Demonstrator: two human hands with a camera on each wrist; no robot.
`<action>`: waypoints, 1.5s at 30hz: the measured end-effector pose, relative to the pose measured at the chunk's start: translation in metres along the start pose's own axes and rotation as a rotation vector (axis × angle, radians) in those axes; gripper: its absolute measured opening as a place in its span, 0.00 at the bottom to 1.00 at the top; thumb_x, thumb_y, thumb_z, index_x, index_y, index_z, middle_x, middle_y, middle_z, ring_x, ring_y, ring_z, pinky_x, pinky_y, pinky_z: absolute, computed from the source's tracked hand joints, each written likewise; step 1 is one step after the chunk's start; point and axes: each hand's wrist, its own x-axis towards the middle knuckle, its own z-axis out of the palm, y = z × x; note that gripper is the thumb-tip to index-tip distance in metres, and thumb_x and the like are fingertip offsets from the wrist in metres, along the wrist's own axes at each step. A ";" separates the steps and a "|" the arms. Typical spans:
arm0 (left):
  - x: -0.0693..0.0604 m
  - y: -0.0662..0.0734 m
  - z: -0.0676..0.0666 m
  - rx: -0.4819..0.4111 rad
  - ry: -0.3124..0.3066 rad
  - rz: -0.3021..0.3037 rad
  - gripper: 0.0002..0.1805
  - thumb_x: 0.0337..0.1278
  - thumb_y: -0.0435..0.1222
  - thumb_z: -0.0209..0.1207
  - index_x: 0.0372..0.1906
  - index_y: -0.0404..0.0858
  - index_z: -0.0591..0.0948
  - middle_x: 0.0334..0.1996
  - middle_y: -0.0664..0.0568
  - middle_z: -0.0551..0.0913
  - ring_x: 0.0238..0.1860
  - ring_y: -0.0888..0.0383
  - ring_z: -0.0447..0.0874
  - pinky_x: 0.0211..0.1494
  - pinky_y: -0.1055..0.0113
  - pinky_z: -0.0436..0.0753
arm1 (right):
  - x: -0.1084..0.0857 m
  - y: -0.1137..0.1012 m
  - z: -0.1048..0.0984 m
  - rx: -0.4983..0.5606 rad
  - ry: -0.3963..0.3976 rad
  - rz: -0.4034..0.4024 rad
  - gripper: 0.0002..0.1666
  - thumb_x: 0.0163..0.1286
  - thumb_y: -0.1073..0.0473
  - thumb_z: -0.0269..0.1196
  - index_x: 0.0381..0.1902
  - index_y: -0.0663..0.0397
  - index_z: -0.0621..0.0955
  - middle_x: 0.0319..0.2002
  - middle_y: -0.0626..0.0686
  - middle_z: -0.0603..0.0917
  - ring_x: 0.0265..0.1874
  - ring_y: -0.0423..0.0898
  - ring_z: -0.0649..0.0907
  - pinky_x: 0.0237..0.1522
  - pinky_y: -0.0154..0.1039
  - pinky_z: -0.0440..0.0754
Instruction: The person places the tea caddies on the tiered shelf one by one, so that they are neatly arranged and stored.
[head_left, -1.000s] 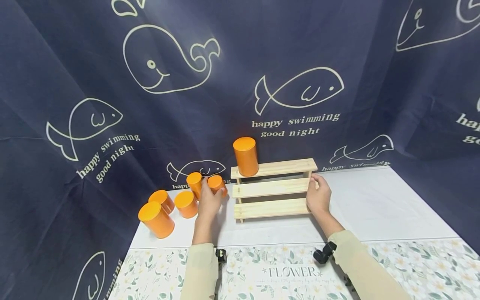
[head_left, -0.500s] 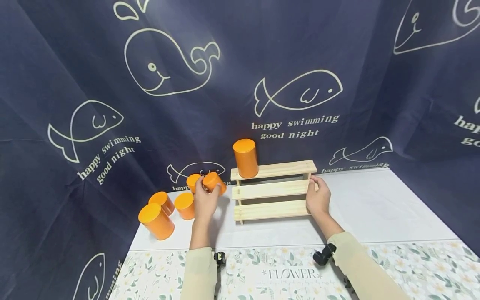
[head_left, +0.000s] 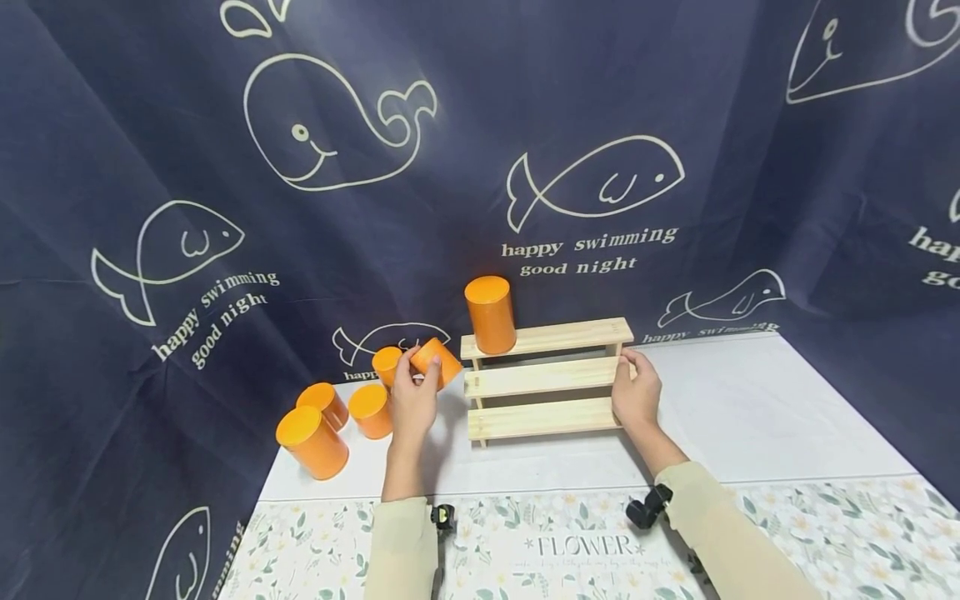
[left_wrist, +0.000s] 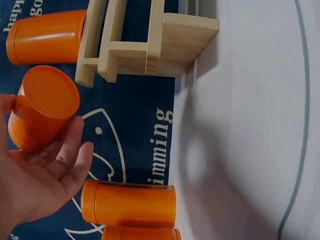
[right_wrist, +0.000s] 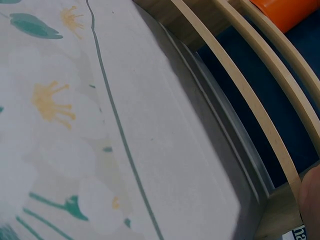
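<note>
My left hand [head_left: 414,408] grips an orange cylindrical canister [head_left: 441,364] between thumb and fingers, raised off the table and tipped on its side. The left wrist view shows that canister [left_wrist: 50,95] with one round end facing the camera. At the right end of a three-tier wooden shelf rack [head_left: 543,381], my right hand [head_left: 637,390] holds the side of the frame. One tall orange canister [head_left: 491,317] stands upright on the left of the top tier. Only a bit of the right hand [right_wrist: 311,197] shows in the right wrist view.
Left of the rack, more orange canisters stand on the white table: a large one [head_left: 313,442], two short ones [head_left: 324,402] and a narrower one [head_left: 386,364] partly behind my left hand. A dark blue curtain [head_left: 465,208] hangs close behind. A floral mat [head_left: 555,542] covers the front.
The left hand has lifted its canister off the table and tilted it over, its base swinging toward the rack. The right hand and the rack have stayed put.
</note>
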 end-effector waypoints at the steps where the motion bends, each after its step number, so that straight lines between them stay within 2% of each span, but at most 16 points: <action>1: 0.000 0.001 0.000 0.003 -0.002 0.002 0.32 0.71 0.58 0.61 0.72 0.48 0.76 0.47 0.47 0.86 0.38 0.53 0.79 0.45 0.63 0.74 | 0.000 0.000 0.000 -0.001 -0.002 -0.001 0.22 0.84 0.61 0.48 0.66 0.65 0.78 0.68 0.68 0.80 0.75 0.65 0.73 0.80 0.60 0.65; 5: -0.002 0.007 0.000 -0.011 -0.024 0.002 0.31 0.70 0.60 0.61 0.70 0.50 0.77 0.46 0.48 0.87 0.38 0.54 0.80 0.46 0.63 0.74 | 0.000 -0.001 -0.001 -0.004 -0.009 -0.001 0.22 0.85 0.60 0.47 0.67 0.64 0.77 0.69 0.68 0.79 0.76 0.65 0.73 0.80 0.60 0.65; 15: -0.006 0.017 0.000 -0.086 -0.101 0.027 0.32 0.68 0.61 0.64 0.69 0.48 0.78 0.46 0.47 0.88 0.34 0.55 0.82 0.38 0.66 0.80 | -0.001 -0.003 -0.002 -0.002 -0.007 0.000 0.22 0.85 0.61 0.48 0.68 0.65 0.77 0.68 0.68 0.79 0.75 0.65 0.73 0.80 0.60 0.66; 23: -0.007 0.023 -0.002 -0.123 -0.171 0.033 0.37 0.67 0.59 0.66 0.74 0.46 0.74 0.51 0.44 0.89 0.39 0.35 0.89 0.39 0.65 0.82 | -0.002 -0.002 0.000 -0.013 -0.006 -0.001 0.22 0.85 0.61 0.48 0.67 0.65 0.77 0.68 0.68 0.79 0.75 0.65 0.74 0.80 0.60 0.66; 26: -0.008 0.025 -0.002 -0.152 -0.195 0.038 0.36 0.67 0.58 0.66 0.73 0.47 0.74 0.54 0.44 0.89 0.38 0.34 0.91 0.43 0.58 0.88 | -0.001 -0.002 -0.001 -0.015 -0.006 0.000 0.22 0.85 0.61 0.48 0.67 0.65 0.77 0.68 0.68 0.80 0.75 0.65 0.74 0.80 0.60 0.66; 28: -0.009 0.026 -0.002 -0.172 -0.210 0.049 0.35 0.67 0.57 0.67 0.73 0.49 0.74 0.56 0.44 0.88 0.36 0.35 0.92 0.44 0.52 0.90 | -0.001 -0.002 -0.001 -0.015 -0.009 -0.001 0.22 0.85 0.60 0.48 0.67 0.65 0.77 0.68 0.68 0.80 0.75 0.65 0.74 0.80 0.60 0.66; 31: -0.011 0.029 0.000 -0.205 -0.241 0.067 0.34 0.68 0.55 0.67 0.73 0.47 0.74 0.58 0.41 0.87 0.35 0.35 0.92 0.44 0.49 0.91 | -0.001 -0.003 -0.002 -0.015 -0.010 0.004 0.22 0.85 0.60 0.48 0.67 0.64 0.77 0.68 0.67 0.80 0.75 0.65 0.73 0.80 0.60 0.66; 35: -0.011 0.033 0.004 -0.191 -0.268 0.080 0.34 0.69 0.53 0.67 0.73 0.45 0.74 0.56 0.41 0.87 0.35 0.40 0.91 0.41 0.57 0.90 | -0.001 -0.002 -0.003 -0.013 -0.003 0.010 0.22 0.85 0.60 0.48 0.67 0.64 0.77 0.68 0.68 0.80 0.75 0.65 0.74 0.80 0.60 0.66; 40: -0.012 0.039 0.005 -0.135 -0.272 0.105 0.33 0.67 0.56 0.67 0.72 0.49 0.76 0.51 0.46 0.88 0.33 0.55 0.82 0.36 0.69 0.82 | -0.002 -0.001 -0.002 -0.002 0.000 0.009 0.22 0.84 0.61 0.49 0.67 0.65 0.78 0.68 0.68 0.80 0.76 0.65 0.73 0.81 0.60 0.65; 42: -0.013 0.041 0.006 -0.137 -0.286 0.113 0.33 0.66 0.56 0.68 0.72 0.50 0.75 0.50 0.46 0.88 0.32 0.59 0.79 0.35 0.70 0.80 | -0.002 -0.001 -0.001 0.003 0.000 0.007 0.22 0.84 0.60 0.49 0.67 0.65 0.78 0.68 0.68 0.80 0.76 0.65 0.73 0.81 0.60 0.65; 45: -0.013 0.044 0.010 -0.154 -0.312 0.128 0.35 0.66 0.54 0.69 0.73 0.48 0.75 0.51 0.46 0.88 0.32 0.59 0.81 0.37 0.70 0.82 | -0.001 -0.001 -0.001 0.005 0.002 0.003 0.22 0.84 0.60 0.49 0.67 0.65 0.78 0.68 0.68 0.80 0.75 0.65 0.73 0.81 0.60 0.65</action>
